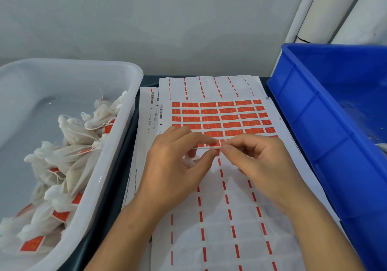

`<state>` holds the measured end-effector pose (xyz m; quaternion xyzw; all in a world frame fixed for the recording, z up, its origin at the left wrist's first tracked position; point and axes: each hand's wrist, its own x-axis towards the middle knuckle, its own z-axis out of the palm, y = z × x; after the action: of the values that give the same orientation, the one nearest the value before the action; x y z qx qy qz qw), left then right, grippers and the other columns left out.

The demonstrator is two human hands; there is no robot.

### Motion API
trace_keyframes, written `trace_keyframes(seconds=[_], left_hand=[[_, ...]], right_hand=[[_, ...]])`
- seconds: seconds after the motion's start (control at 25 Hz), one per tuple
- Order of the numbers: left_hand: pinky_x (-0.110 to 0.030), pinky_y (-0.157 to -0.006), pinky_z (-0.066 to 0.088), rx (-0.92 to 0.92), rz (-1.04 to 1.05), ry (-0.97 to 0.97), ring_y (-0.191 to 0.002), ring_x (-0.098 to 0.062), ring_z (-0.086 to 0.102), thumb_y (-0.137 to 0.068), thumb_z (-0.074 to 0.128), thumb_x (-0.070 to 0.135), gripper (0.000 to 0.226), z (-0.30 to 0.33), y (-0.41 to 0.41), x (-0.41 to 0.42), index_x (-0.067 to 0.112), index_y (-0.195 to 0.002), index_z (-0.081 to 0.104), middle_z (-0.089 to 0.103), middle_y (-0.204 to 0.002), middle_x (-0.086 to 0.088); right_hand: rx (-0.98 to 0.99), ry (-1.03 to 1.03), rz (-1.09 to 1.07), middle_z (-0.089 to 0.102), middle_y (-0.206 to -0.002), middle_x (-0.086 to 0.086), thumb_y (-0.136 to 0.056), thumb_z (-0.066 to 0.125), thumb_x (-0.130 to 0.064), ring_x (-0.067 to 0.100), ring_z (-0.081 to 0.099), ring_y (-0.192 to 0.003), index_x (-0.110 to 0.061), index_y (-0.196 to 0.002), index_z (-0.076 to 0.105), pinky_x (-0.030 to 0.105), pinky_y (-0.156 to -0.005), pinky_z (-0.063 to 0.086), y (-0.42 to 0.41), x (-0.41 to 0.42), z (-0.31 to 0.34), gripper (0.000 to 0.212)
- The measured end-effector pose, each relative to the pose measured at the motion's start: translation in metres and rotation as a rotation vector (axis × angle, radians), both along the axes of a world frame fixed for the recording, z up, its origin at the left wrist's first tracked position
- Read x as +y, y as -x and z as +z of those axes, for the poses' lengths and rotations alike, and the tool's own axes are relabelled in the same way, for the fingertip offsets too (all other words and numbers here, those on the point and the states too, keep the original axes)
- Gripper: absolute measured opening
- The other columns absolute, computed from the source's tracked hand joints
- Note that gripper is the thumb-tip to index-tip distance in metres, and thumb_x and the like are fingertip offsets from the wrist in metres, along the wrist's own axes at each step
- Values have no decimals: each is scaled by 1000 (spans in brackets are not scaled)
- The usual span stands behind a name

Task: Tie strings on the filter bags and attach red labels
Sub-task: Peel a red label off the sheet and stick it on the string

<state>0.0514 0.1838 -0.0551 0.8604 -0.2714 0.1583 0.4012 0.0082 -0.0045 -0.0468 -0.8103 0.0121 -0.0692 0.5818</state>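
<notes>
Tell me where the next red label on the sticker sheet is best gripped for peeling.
Probably by a free corner or short edge of a red rectangular label in the lowest remaining row, approached from the near, already-peeled side. That bare white backing sheet leaves the label's lower edge exposed, and both hands work just there.

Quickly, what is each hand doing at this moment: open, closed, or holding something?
Left hand: pinches the string, with a red label at its fingertips.
Right hand: pinches the same string's other end.
</notes>
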Motion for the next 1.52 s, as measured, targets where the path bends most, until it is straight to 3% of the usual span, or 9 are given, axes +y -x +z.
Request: trace_keyframes(seconds=[0.24,0.48,0.6,0.72,1.0,1.16,1.36,1.52], left_hand=[[-8,-76,42,16,18,6,-90,-1,59,-91,65,55,27,-3,-2,0,34,-105,77,59,-89,31],[-15,-72,47,74,0,80,-89,-11,61,-94,61,52,25,-3,-2,0,33,-99,77,66,-87,23],[-16,-72,47,156,-32,170,-90,-14,63,-99,56,47,27,0,0,-1,30,-96,77,69,-87,20],[-16,-73,48,191,-29,192,-90,-15,63,-95,64,41,16,2,0,-2,32,-97,77,70,-88,19],[-15,-74,49,291,-34,227,-90,-12,63,-89,69,45,15,2,1,-1,34,-95,77,71,-88,19],[-18,-75,52,381,-41,254,-86,-16,64,-93,75,36,3,0,0,-1,34,-90,75,70,-84,17],[-20,-73,55,414,-54,269,-83,-17,66,-94,75,31,6,1,-1,-1,33,-88,75,70,-81,16],[-29,-75,58,423,-56,275,-83,-18,67,-94,74,30,7,1,-1,-2,33,-89,75,71,-83,15]], right_hand=[[-68,45,-67,73,-92,-30,-80,69,-53,-6,67,-97,-39,-90,75,-2,-74,45,0,1,1,18],[-84,60,-75,72,-97,-29,-91,73,-39,-4,65,-103,-40,-91,72,1,-76,47,-2,2,-3,1],[-111,49,-64,71,-99,-28,-91,70,-41,-5,65,-105,-38,-94,73,2,-80,48,-2,3,-2,5],[-95,29,-56,72,-101,-29,-91,67,-45,-6,65,-106,-38,-96,73,1,-80,47,-2,4,-1,10],[-61,-1,-49,73,-100,-28,-85,63,-55,-4,68,-101,-39,-95,70,1,-76,49,-1,6,-1,20],[-51,-26,-38,74,-98,-26,-90,66,-49,-2,70,-97,-38,-95,70,3,-77,51,-1,6,-2,13],[-48,-61,-30,75,-93,-21,-94,68,-39,1,72,-93,-35,-94,71,3,-76,50,-1,7,-2,5],[-48,-77,-23,76,-92,-20,-95,68,-36,2,73,-92,-35,-94,71,4,-75,51,0,7,-1,3]])
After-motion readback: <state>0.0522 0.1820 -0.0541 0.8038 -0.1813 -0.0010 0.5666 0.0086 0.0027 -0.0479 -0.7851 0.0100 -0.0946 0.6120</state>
